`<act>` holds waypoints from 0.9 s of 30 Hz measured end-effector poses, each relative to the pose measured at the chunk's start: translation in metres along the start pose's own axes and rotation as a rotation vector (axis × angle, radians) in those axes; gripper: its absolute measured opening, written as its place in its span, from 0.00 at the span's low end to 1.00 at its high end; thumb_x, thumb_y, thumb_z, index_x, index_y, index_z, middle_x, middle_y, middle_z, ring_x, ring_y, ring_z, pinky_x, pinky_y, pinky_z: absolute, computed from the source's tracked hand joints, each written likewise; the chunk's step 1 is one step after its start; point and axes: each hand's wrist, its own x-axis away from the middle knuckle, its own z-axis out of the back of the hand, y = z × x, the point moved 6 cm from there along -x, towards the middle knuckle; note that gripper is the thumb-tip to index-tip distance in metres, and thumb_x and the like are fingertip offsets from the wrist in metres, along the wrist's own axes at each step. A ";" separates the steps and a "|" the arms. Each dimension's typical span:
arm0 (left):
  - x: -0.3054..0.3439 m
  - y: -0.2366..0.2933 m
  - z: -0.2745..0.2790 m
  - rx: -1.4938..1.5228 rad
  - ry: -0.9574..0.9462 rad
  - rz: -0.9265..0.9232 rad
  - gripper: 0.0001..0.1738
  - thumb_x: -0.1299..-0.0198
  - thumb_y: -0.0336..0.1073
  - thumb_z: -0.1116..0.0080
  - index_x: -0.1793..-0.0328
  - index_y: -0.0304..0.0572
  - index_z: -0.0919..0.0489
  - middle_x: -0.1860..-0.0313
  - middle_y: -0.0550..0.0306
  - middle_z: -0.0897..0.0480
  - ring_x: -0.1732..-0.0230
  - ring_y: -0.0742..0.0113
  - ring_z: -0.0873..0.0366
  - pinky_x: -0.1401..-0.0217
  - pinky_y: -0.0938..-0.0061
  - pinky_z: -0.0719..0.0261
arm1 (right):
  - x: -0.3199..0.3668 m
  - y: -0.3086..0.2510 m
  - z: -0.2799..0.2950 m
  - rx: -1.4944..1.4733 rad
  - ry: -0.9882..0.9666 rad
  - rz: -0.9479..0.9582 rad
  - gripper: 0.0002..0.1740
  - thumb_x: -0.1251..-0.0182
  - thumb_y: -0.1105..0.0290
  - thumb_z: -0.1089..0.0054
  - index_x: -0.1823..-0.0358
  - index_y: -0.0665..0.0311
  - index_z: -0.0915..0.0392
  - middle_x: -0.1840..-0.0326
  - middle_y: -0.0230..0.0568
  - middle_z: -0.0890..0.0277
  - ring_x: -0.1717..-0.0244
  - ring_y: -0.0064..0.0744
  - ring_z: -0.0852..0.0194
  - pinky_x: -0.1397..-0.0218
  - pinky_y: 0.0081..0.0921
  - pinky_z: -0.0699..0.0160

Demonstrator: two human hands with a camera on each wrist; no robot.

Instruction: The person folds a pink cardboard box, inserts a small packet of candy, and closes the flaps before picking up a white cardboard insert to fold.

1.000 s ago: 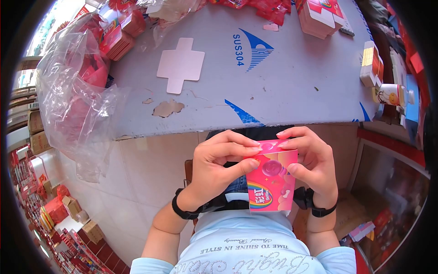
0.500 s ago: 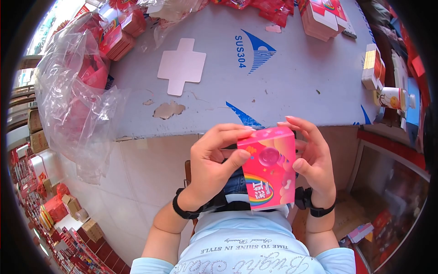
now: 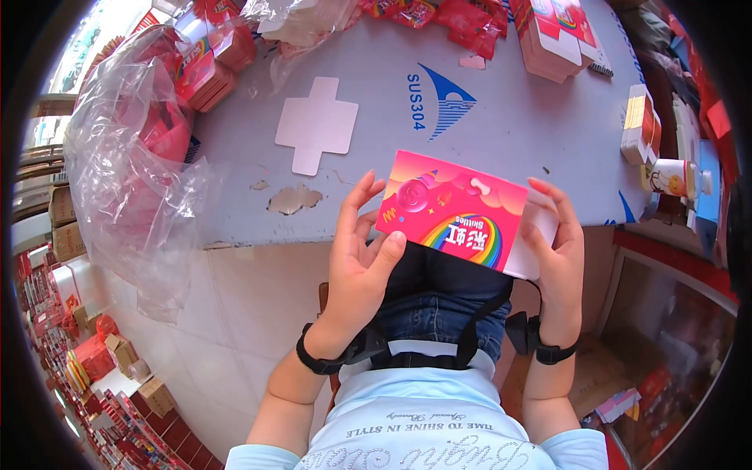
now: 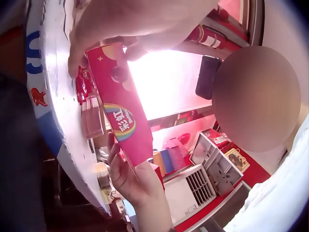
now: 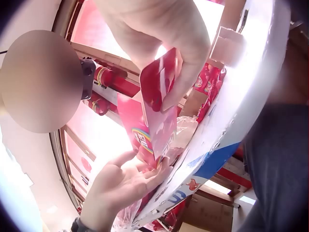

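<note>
A pink Skittles box (image 3: pixel 454 211) with a rainbow print is held sideways between both hands, over the lap and the table's near edge. My left hand (image 3: pixel 356 247) holds its left end, the thumb at the near corner and the fingers behind. At the other end my right hand (image 3: pixel 562 254) pinches a flap, with the white inner side of the card showing there. In the right wrist view that flap (image 5: pixel 158 79) stands out from the box end between thumb and fingers.
A white cross-shaped card piece (image 3: pixel 317 125) lies on the table (image 3: pixel 376 180). Clear plastic bags (image 3: pixel 133 157) hang over the left edge. Folded card stacks (image 3: pixel 548 47) and red packets (image 3: pixel 474 23) are at the back. A paper cup (image 3: pixel 672 176) stands at the right edge.
The box has swung from upright to sideways and moved up towards the table. My left hand has shifted to its left end, and my right hand has gone to the flap end.
</note>
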 end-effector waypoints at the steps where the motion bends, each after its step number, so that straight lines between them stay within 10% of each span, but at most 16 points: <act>1: -0.001 -0.001 0.001 0.000 0.001 -0.002 0.40 0.41 0.30 0.44 0.26 0.44 0.52 0.31 0.47 0.46 0.40 0.65 0.34 0.38 0.70 0.32 | -0.004 -0.002 0.003 -0.030 0.079 0.039 0.25 0.44 0.76 0.41 0.42 0.64 0.31 0.49 0.42 0.27 0.49 0.25 0.29 0.46 0.18 0.31; 10: 0.001 -0.004 0.001 -0.242 -0.159 0.001 0.52 0.54 0.30 0.30 0.26 0.43 0.52 0.36 0.48 0.42 0.49 0.62 0.25 0.40 0.66 0.27 | -0.033 -0.003 -0.003 -0.454 -0.040 0.003 0.39 0.36 0.66 0.43 0.29 0.63 0.54 0.42 0.52 0.33 0.43 0.38 0.28 0.41 0.34 0.26; 12: 0.003 -0.011 0.002 -0.203 -0.077 0.048 0.56 0.55 0.37 0.27 0.26 0.43 0.56 0.33 0.47 0.41 0.38 0.60 0.31 0.34 0.65 0.34 | -0.037 0.002 -0.014 -0.582 -0.078 -0.002 0.42 0.35 0.63 0.42 0.28 0.64 0.58 0.36 0.54 0.40 0.40 0.40 0.31 0.40 0.34 0.28; 20: 0.020 -0.020 -0.023 -0.223 -0.145 -0.011 0.53 0.50 0.28 0.35 0.25 0.41 0.60 0.30 0.46 0.54 0.37 0.52 0.32 0.36 0.60 0.31 | -0.044 0.016 -0.049 -0.354 0.037 0.095 0.46 0.36 0.72 0.42 0.27 0.70 0.67 0.25 0.52 0.64 0.27 0.43 0.55 0.32 0.31 0.37; 27: 0.011 -0.013 -0.020 -0.278 -0.224 -0.001 0.48 0.48 0.28 0.38 0.25 0.39 0.56 0.32 0.44 0.49 0.44 0.57 0.26 0.43 0.68 0.26 | -0.053 0.028 -0.052 -0.301 0.074 0.190 0.43 0.36 0.74 0.45 0.27 0.67 0.64 0.25 0.53 0.62 0.24 0.43 0.61 0.30 0.33 0.41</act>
